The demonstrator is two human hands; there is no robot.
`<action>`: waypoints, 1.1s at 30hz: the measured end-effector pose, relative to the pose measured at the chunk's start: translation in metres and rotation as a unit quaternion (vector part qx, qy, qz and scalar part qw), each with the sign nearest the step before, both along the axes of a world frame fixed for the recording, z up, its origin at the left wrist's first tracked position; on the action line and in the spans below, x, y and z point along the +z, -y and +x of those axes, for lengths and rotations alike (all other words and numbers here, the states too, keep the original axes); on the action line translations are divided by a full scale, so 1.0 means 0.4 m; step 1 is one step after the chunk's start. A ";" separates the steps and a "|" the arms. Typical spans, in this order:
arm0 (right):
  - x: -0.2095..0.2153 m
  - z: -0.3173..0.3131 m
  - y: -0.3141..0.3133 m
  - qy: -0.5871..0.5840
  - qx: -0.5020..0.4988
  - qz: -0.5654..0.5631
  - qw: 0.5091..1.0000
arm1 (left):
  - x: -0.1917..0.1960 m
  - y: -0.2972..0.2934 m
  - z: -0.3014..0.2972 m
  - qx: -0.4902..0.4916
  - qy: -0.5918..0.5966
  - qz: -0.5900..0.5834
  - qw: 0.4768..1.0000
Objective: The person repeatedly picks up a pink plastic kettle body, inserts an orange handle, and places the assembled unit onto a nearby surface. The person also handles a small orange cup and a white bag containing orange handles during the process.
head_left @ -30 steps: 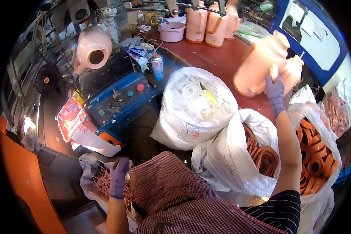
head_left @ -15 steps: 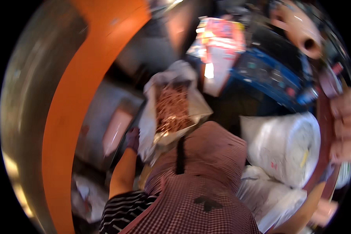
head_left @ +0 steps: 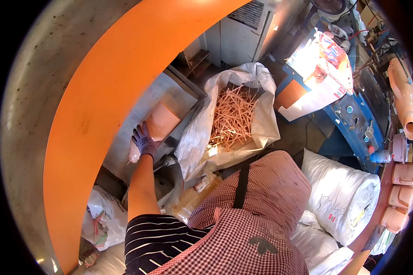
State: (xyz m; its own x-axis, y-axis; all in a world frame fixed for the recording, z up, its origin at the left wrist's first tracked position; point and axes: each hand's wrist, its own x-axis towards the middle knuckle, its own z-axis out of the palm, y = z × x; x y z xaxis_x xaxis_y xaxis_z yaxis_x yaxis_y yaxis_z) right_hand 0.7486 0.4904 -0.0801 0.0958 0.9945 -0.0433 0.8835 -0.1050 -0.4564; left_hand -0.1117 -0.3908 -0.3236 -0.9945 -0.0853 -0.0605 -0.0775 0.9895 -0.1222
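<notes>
Person mid-reach, left arm stretched out to the metal side. The pink plastic body (head_left: 164, 120) lies tilted on a grey metal surface (head_left: 178, 93), just inside the big orange panel (head_left: 85, 119). Wide end points away from the person; a thin stub sticks out at the narrow end.

Left hand (head_left: 144, 141), purple glove: fingers spread, laid over the narrower part. Looks like contact, but no closed grip that I can see; the palm side is hidden. Right hand (head_left: 375, 237) is way out at the opposite edge, just beside the nearest of the pink jugs (head_left: 401, 197) on the red-brown bench (head_left: 384, 188). Small and partly cut off there, so can't tell how far its fingers are bent or whether it has hold of anything.

How far along: three jugs stand in a row on the bench, with handles visible on at least some, so I'd judge those the further-on pieces. Another pink shell (head_left: 401, 96) lies by the blue control box (head_left: 353, 120), open end toward the bench. The piece under the left hand looks least advanced: no handle visible, stub on, not lifted off the metal. The sack (head_left: 195, 149) beside it holds a heap of thin pink strips (head_left: 233, 119), likely offcuts. Can't tell how many pieces remain.
</notes>
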 end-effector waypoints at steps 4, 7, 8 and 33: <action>0.090 -0.022 0.078 -0.019 0.047 -0.033 0.998 | -0.026 -0.027 -0.071 0.040 0.128 -0.034 0.990; 0.001 -0.240 0.139 -0.115 0.094 -0.069 0.986 | 0.004 0.000 -0.070 0.036 0.096 -0.024 0.994; 0.026 -0.417 0.222 -0.140 0.107 -0.078 0.981 | 0.006 0.009 -0.073 0.030 0.075 -0.013 0.997; 0.021 -1.138 0.844 -0.596 0.283 -0.239 0.712 | 0.475 -0.542 0.163 -0.099 -0.047 0.768 0.631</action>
